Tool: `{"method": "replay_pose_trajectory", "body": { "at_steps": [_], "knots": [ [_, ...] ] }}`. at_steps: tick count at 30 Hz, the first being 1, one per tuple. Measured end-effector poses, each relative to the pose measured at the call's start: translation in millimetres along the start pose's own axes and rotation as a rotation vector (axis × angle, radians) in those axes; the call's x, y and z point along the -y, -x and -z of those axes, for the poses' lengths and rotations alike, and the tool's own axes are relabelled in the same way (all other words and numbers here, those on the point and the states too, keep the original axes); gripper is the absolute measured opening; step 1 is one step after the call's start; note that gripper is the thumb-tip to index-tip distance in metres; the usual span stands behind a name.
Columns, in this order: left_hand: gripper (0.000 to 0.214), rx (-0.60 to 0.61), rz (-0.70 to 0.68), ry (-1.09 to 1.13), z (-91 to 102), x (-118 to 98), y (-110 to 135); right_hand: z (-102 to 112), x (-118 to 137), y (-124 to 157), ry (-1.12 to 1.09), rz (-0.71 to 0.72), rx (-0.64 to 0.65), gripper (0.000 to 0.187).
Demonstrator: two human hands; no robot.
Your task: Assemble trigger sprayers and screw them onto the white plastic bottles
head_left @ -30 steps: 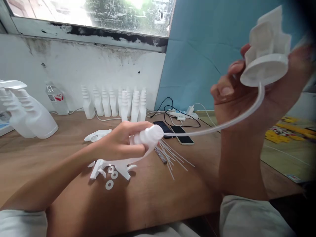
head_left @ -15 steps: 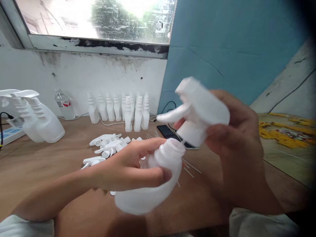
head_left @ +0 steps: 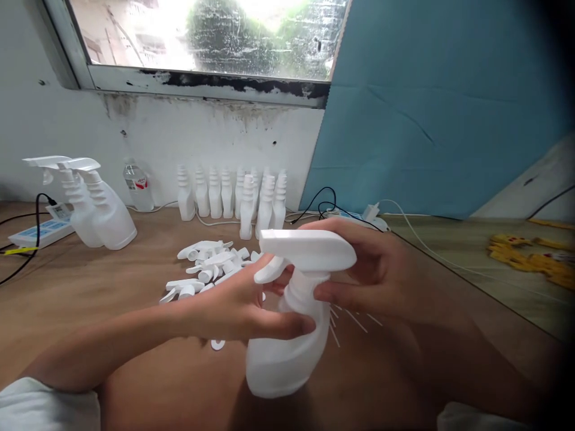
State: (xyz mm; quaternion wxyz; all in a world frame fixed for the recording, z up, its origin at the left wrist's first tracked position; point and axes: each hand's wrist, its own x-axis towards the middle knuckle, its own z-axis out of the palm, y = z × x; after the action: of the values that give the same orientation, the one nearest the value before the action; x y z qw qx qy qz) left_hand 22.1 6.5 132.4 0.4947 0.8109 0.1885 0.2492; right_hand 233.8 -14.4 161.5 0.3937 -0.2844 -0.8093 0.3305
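Observation:
My left hand (head_left: 233, 308) is wrapped round the neck and shoulder of a white plastic spray bottle (head_left: 283, 359), held just above the wooden table (head_left: 90, 299). A white trigger sprayer head (head_left: 305, 254) sits upright on the bottle's neck. My right hand (head_left: 381, 275) grips that head at its collar, fingers closed around it. The dip tube is hidden inside the bottle.
Loose trigger heads (head_left: 206, 269) and thin white tubes (head_left: 350, 317) lie behind the bottle. A row of several empty bottles (head_left: 233, 194) stands by the wall. Two finished spray bottles (head_left: 94, 203), a water bottle (head_left: 137, 185), a power strip (head_left: 36, 230) and cables are at left.
My right hand brought the trigger head down from the upper right; its tube went into the bottle and the head now sits on the neck. The bottle turned more upright.

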Motion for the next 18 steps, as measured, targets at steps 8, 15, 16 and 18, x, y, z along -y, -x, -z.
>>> {"method": "replay_pose_trajectory", "body": {
  "at_steps": [8, 15, 16, 18],
  "knots": [
    [0.052, -0.229, -0.353, -0.187, 43.6, -18.9, 13.8, -33.4, -16.3, -0.2, -0.493, -0.062, -0.036, 0.027],
    [0.028, -0.537, -0.568, -0.54, 23.5, -27.5, 26.2, -57.9, -30.9, 2.6, -0.764, -0.007, 0.059, 0.031],
    [0.029, -0.542, -0.585, -0.559, 21.9, -27.9, 26.5, -58.6, -31.7, 3.7, -0.793, -0.002, 0.07, 0.034],
    [0.032, -0.553, -0.631, -0.588, 20.6, -28.1, 26.7, -59.4, -32.0, 5.2, -0.833, -0.001, 0.079, 0.035]
  ]
}}
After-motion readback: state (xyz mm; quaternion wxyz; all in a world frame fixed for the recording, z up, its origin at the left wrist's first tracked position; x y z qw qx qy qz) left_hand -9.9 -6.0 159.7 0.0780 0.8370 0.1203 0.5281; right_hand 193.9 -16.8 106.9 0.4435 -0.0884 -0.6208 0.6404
